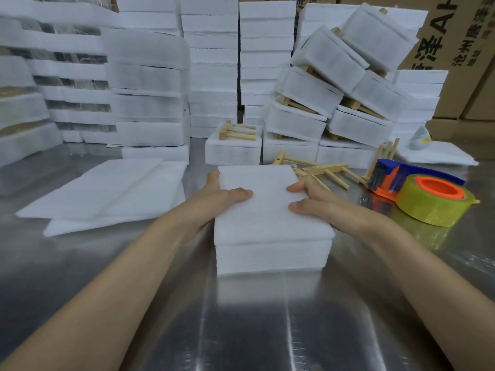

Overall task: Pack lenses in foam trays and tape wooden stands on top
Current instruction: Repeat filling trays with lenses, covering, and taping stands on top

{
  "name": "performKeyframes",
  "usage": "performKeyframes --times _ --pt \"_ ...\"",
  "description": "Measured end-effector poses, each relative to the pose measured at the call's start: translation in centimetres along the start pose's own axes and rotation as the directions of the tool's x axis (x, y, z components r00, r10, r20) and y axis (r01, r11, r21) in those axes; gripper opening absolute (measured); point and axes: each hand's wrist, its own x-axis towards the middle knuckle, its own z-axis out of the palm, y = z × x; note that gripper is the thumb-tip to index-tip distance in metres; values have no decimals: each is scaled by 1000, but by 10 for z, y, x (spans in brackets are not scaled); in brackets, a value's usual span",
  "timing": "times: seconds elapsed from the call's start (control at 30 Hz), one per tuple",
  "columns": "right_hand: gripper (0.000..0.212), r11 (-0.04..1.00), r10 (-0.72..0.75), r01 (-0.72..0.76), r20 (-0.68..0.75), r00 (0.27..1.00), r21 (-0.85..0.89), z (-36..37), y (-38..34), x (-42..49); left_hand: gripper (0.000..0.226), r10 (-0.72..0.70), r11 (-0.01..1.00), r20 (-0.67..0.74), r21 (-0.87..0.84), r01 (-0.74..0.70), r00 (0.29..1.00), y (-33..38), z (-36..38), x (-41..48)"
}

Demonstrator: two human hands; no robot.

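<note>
Dozens of white foam trays (213, 62) stand in tall stacks along the back of the shiny metal table (241, 330), and we see brown cardboard boxes (455, 36) with printed characters behind them on the right. In front of those boxes, a tumbled pile of closed foam packs (334, 84) leans at angles, with wooden stands showing between them. To the left, two flat foam sheets (101, 194) lie overlapping on the table.

At the middle, near us, sits the foam tray (267, 220) in work, a layered white block resting flat on the table with a foam sheet covering its top. We cannot tell what it contains.

The left hand (214, 195) grips its left side, thumb lying on top and fingers curled round the far edge. The right hand (318, 199) grips the right side, thumb and forefinger on top, the other fingers hidden past the edge.

Right of the tray lies a blue and orange tape dispenser (388, 178) carrying a yellowish tape roll (434, 207). Just behind the right hand, loose wooden stands (324, 170) lie scattered, and one more (237, 131) rests on a low tray farther back.
</note>
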Motion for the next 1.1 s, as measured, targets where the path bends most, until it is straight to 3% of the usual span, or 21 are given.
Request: performKeyframes --times 0.17,0.23,0.27,0.3,0.33,0.37,0.43,0.53,0.6,0.77,0.83,0.97,1.1 --pt "39 998 -53 52 23 998 42 -5 0 0 86 -31 995 25 91 28 999 1 -4 1" --pt "24 983 -111 142 -252 961 112 -1 10 10 91 -45 993 19 106 43 999 0 -5 2" --pt "20 983 -111 164 -453 885 80 -2 20 16 93 -50 993 14 108 48 999 0 -5 3" --pt "21 991 -128 129 -604 787 -41 -4 29 23 94 -54 993 8 105 53 999 0 -5 4" --pt "28 975 -166 21 -663 730 -220 -8 38 29 96 -58 994 3 96 57 998 0 -5 4" --pt "36 930 -186 -85 -654 733 -359 -12 47 34 97 -61 995 -1 84 61 998 -1 -4 4" --pt "45 860 -160 -184 -593 789 -477 -20 59 42 98 -63 996 -9 60 63 998 -1 -4 5" --pt "20 820 -121 -214 -527 841 -531 -24 60 54 98 -74 997 -19 13 74 997 0 -2 6" --pt "19 796 -83 -284 -562 823 -534 -27 59 60 94 -70 997 -26 -19 70 997 0 0 6" --pt "9 837 -47 -353 -697 716 -418 -33 58 64 93 -72 996 -27 -64 70 997 0 2 5" --pt "17 879 -46 -318 -727 685 -355 -33 59 65 92 -76 994 -26 -78 74 997 1 3 5" --pt "25 994 58 -109 -879 473 7 -42 61 56 74 -61 995 -41 -83 58 997 0 5 3" --pt "21 935 241 178 -918 316 307 -54 55 48 70 -55 993 -44 -104 50 998 2 7 1"
